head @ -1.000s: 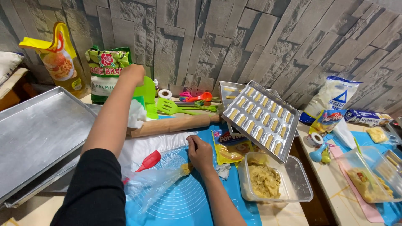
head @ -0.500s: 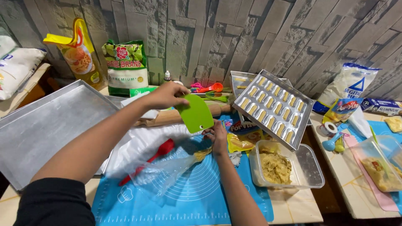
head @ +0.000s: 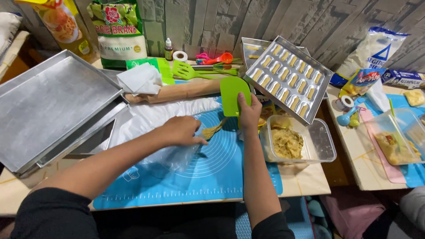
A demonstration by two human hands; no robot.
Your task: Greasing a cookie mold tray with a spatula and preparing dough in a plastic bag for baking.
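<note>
**Scraper in hand over the baking mat**

Clamped in the right hand [head: 249, 113], a green dough scraper [head: 233, 95] stands upright at the far edge of the blue baking mat [head: 221, 172], just beside the tilted metal cookie mould tray [head: 290, 77]. The left hand [head: 180, 131] presses flat, fingers together, on a clear plastic sheet [head: 170, 155] near the mat's middle. A plastic container of filling [head: 294, 141] sits at the mat's right edge.
</note>
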